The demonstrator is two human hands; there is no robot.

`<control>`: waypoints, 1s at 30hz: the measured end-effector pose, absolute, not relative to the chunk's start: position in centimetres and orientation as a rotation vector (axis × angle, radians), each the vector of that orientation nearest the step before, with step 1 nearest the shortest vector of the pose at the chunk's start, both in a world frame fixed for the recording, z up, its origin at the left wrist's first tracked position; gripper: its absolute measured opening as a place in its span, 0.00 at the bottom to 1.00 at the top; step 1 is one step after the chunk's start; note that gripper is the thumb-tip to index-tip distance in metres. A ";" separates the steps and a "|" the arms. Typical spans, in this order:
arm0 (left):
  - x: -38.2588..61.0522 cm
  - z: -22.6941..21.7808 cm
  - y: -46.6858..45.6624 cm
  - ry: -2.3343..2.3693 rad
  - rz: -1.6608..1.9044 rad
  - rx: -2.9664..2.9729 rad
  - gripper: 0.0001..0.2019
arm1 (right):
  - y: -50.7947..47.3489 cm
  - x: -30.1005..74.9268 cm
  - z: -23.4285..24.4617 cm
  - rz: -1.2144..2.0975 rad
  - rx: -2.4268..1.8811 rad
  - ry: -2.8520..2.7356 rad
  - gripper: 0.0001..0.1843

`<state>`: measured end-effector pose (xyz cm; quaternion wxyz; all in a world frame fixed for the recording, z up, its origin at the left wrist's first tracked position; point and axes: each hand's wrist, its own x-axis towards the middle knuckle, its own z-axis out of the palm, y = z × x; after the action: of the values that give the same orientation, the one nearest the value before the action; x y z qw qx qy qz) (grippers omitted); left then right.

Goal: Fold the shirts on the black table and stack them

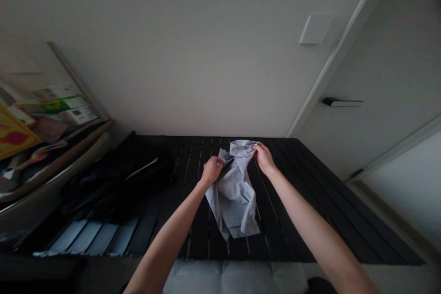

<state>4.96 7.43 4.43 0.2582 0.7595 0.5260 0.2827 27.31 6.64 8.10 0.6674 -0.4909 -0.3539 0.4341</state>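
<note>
A light grey garment (pixel 236 193), crumpled and partly folded, hangs and lies over the dark slatted table; it looks like a shirt, though its exact kind is not plain. My left hand (pixel 211 171) pinches its upper left part, fingers closed on the cloth. On the other side, my right hand (pixel 264 158) grips the upper right edge near a folded band of fabric. Between both hands the top of the cloth is bunched, and its lower end spreads toward the table's near edge.
The black slatted table (pixel 310 202) stands against a wall. A dark heap of cloth (pixel 120 179) lies on its left. Farther left, a shelf (pixel 99 133) bears boxes and small items. A grey cushion (pixel 237 278) is at the near edge; a door handle (pixel 342 102) is at right.
</note>
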 end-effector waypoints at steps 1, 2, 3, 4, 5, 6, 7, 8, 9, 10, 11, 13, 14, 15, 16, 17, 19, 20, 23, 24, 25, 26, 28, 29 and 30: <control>4.9 4.4 7.9 1.412 0.786 2.043 0.11 | 6.9 27.4 8.0 0.999 -1.097 -0.777 0.14; 5.1 4.3 8.3 1.384 0.800 2.024 0.12 | 7.0 27.3 7.8 1.015 -1.090 -0.764 0.13; 5.5 4.2 8.7 1.354 0.804 1.997 0.13 | 7.2 27.2 7.6 1.027 -1.084 -0.754 0.13; 6.0 4.0 9.1 1.331 0.798 1.964 0.15 | 7.2 26.9 7.4 1.041 -1.077 -0.744 0.13; 6.6 3.8 9.3 1.321 0.784 1.930 0.17 | 7.3 26.7 7.2 1.055 -1.068 -0.734 0.13; 7.3 3.6 9.5 1.322 0.763 1.900 0.20 | 7.3 26.5 7.1 1.068 -1.059 -0.726 0.13; 7.8 3.4 9.7 1.330 0.737 1.881 0.20 | 7.3 26.5 7.0 1.078 -1.050 -0.720 0.13; 8.2 3.2 9.9 1.341 0.711 1.877 0.18 | 7.4 26.6 7.1 1.085 -1.041 -0.714 0.12; 8.4 3.2 10.0 1.348 0.690 1.889 0.14 | 7.4 26.9 7.1 1.087 -1.032 -0.707 0.12; 8.5 3.2 10.1 1.344 0.678 1.905 0.10 | 7.5 27.3 7.2 1.086 -1.024 -0.697 0.11; 8.4 3.2 10.2 1.339 0.672 1.919 0.08 | 7.6 27.8 7.3 1.082 -1.016 -0.685 0.11; 8.0 3.5 10.3 1.322 0.671 1.942 0.09 | 7.8 28.9 7.4 1.076 -0.999 -0.658 0.10; 7.8 3.6 10.2 1.308 0.671 1.950 0.10 | 7.9 29.3 7.4 1.077 -0.991 -0.646 0.10; 7.7 3.7 10.1 1.284 0.668 1.957 0.12 | 8.0 29.5 7.4 1.082 -0.985 -0.637 0.10; 7.8 3.8 10.0 1.255 0.658 1.971 0.13 | 8.1 29.6 7.3 1.089 -0.980 -0.631 0.11; 8.1 3.8 9.7 1.229 0.645 1.991 0.14 | 8.1 29.5 7.1 1.098 -0.976 -0.627 0.11; 9.0 3.7 9.2 1.215 0.628 2.034 0.15 | 8.1 29.0 6.8 1.118 -0.970 -0.628 0.11; 9.5 3.6 8.9 1.232 0.630 2.050 0.14 | 8.1 28.7 6.7 1.126 -0.967 -0.632 0.11; 10.3 3.4 8.5 1.335 0.705 2.042 0.07 | 8.4 28.6 6.5 1.123 -0.943 -0.660 0.10; 10.1 3.4 8.6 1.373 0.749 2.026 0.05 | 8.6 28.9 6.5 1.106 -0.935 -0.666 0.10; 9.7 3.4 8.9 1.419 0.802 2.003 0.05 | 8.9 29.4 6.5 1.078 -0.943 -0.666 0.10; 8.9 3.6 9.3 1.471 0.862 1.972 0.06 | 9.2 30.0 6.5 1.042 -0.966 -0.660 0.10; 6.4 4.1 10.4 1.599 0.987 1.889 0.09 | 9.9 31.4 6.4 0.969 -1.041 -0.637 0.09; 4.9 4.5 11.2 1.667 1.044 1.843 0.11 | 10.2 32.1 6.3 0.941 -1.084 -0.626 0.08; 3.3 5.0 12.0 1.734 1.092 1.797 0.12 | 10.4 32.7 6.1 0.923 -1.125 -0.617 0.08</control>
<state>3.31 11.96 4.99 0.2065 0.6452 0.6223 0.3922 32.70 10.43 6.09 0.7036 -0.5059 -0.2775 0.4148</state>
